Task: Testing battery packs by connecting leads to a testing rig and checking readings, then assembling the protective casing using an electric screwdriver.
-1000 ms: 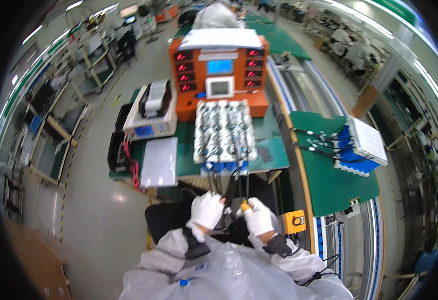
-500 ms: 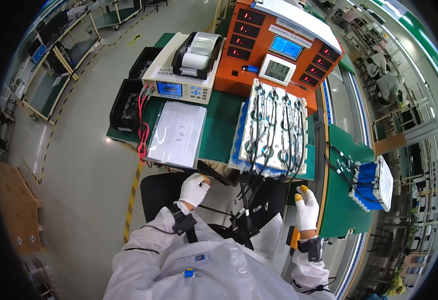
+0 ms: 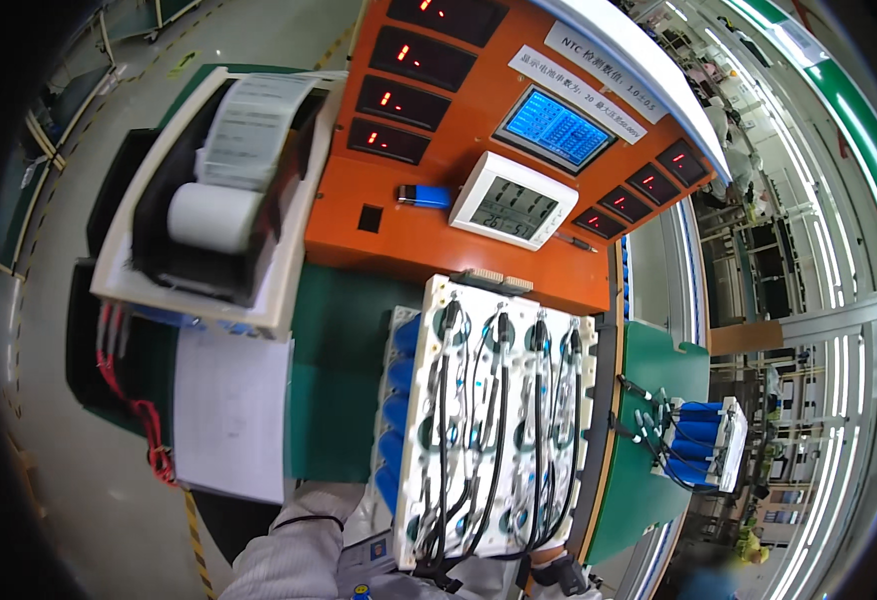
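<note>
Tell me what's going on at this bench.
A person's left sleeve and right wrist are at the near end of a battery pack; the hands can't be made out, so their grip is unclear. Black wires run along its white face. Beyond it stands an orange box with lit displays; another pack sits on a green board, right.

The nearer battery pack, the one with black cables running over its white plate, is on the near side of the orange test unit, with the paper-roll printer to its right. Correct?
Not quite: in the head view, the paper-roll printer is to the left of the nearer battery pack. That pack is on the near side of the orange test unit, as you said.
</note>
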`<move>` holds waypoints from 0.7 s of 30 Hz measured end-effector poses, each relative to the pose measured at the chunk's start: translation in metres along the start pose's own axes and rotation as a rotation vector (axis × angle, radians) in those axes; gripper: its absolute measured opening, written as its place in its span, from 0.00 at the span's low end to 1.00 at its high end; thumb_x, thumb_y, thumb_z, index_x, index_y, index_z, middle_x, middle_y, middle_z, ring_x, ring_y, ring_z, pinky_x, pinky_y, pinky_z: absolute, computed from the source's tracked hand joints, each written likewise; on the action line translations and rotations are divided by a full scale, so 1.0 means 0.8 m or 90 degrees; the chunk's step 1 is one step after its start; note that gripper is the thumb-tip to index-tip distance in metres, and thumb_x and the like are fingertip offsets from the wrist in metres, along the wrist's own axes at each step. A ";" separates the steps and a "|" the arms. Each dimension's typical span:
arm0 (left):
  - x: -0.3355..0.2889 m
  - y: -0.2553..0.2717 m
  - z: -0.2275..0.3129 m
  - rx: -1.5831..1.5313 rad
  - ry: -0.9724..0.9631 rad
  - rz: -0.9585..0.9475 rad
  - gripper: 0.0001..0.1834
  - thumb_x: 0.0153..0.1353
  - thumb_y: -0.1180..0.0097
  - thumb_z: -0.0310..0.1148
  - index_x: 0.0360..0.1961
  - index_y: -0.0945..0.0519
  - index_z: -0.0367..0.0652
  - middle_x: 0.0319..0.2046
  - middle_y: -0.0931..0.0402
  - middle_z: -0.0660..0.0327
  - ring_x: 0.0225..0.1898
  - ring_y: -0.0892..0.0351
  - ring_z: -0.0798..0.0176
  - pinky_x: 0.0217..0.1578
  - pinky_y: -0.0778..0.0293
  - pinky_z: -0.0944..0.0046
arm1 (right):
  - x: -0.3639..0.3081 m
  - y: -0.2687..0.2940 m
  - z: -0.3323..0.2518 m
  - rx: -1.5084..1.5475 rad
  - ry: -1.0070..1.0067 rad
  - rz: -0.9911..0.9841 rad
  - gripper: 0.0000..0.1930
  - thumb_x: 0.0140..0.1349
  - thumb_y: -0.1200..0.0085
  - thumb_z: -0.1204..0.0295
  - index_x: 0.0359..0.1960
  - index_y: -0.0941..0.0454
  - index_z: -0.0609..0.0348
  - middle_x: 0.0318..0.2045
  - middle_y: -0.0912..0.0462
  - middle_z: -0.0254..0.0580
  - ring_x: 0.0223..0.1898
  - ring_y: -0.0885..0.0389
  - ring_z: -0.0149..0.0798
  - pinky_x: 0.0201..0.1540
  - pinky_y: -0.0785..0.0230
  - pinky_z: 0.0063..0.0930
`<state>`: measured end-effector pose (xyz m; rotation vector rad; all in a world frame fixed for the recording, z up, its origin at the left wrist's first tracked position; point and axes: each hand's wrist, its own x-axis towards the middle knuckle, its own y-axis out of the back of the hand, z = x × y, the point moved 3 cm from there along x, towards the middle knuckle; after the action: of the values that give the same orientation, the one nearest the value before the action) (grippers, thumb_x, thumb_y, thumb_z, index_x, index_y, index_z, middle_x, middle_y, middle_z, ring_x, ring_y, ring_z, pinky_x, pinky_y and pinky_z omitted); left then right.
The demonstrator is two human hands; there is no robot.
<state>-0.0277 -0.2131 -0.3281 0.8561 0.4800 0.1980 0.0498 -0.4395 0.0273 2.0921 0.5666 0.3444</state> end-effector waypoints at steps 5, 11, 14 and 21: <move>0.028 -0.011 -0.005 0.018 0.040 -0.026 0.14 0.60 0.49 0.38 0.42 0.20 0.43 0.37 0.17 0.54 0.32 0.18 0.47 0.36 0.24 0.47 | 0.001 -0.010 0.009 0.554 -0.362 -0.018 0.16 0.71 0.59 0.71 0.53 0.25 0.64 0.46 0.16 0.44 0.44 0.16 0.39 0.48 0.22 0.34; 0.025 0.016 -0.010 0.033 0.065 0.007 0.14 0.60 0.48 0.37 0.43 0.20 0.42 0.37 0.17 0.53 0.32 0.18 0.48 0.35 0.23 0.47 | 0.020 0.000 -0.023 1.060 -0.543 0.035 0.16 0.71 0.58 0.69 0.53 0.25 0.65 0.45 0.16 0.46 0.44 0.16 0.39 0.49 0.22 0.34; 0.001 0.045 -0.011 0.038 0.076 0.054 0.14 0.60 0.48 0.36 0.43 0.20 0.41 0.37 0.17 0.53 0.32 0.18 0.48 0.35 0.23 0.47 | 0.004 0.000 -0.007 0.738 -0.463 -0.001 0.14 0.64 0.53 0.83 0.51 0.25 0.65 0.44 0.17 0.41 0.42 0.18 0.29 0.45 0.25 0.22; -0.137 0.149 -0.047 0.110 0.078 0.281 0.14 0.60 0.47 0.34 0.44 0.21 0.40 0.38 0.18 0.53 0.31 0.18 0.49 0.34 0.23 0.47 | -0.039 0.018 -0.034 0.560 -0.262 -0.046 0.16 0.61 0.52 0.87 0.51 0.26 0.67 0.39 0.19 0.37 0.38 0.21 0.27 0.44 0.27 0.21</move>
<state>-0.1393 -0.1501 -0.2219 1.1176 0.4203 0.6249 0.0144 -0.4431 0.0535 2.8533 0.5960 -0.4665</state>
